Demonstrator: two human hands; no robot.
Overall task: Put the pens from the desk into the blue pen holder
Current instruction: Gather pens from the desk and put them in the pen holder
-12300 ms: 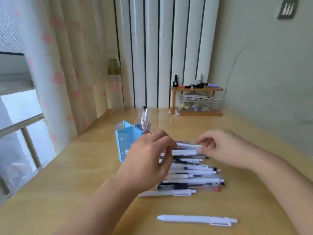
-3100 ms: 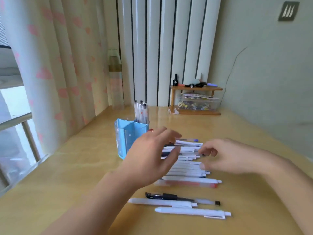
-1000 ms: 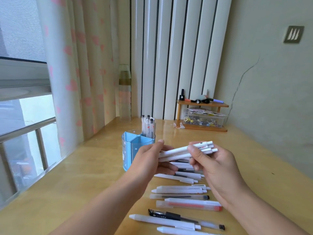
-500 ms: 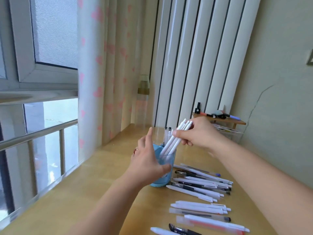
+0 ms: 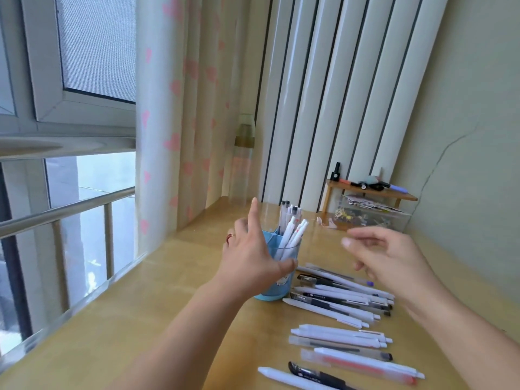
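Observation:
The blue pen holder stands on the wooden desk, with several white pens leaning in its front compartment and more upright behind. My left hand rests against the holder's left side, fingers straight and thumb across its front. My right hand hovers to the right of the holder, fingers relaxed and holding nothing. Several pens lie in a loose row on the desk right of the holder, and more pens lie nearer to me.
A small wooden shelf with markers on top and a clear box under it stands at the back right against the wall. A curtain and window run along the desk's left edge. A tall bottle stands in the back corner.
My right hand let go of the bundle of white pens into the holder and pulled back to the right. My left hand stays against the holder.

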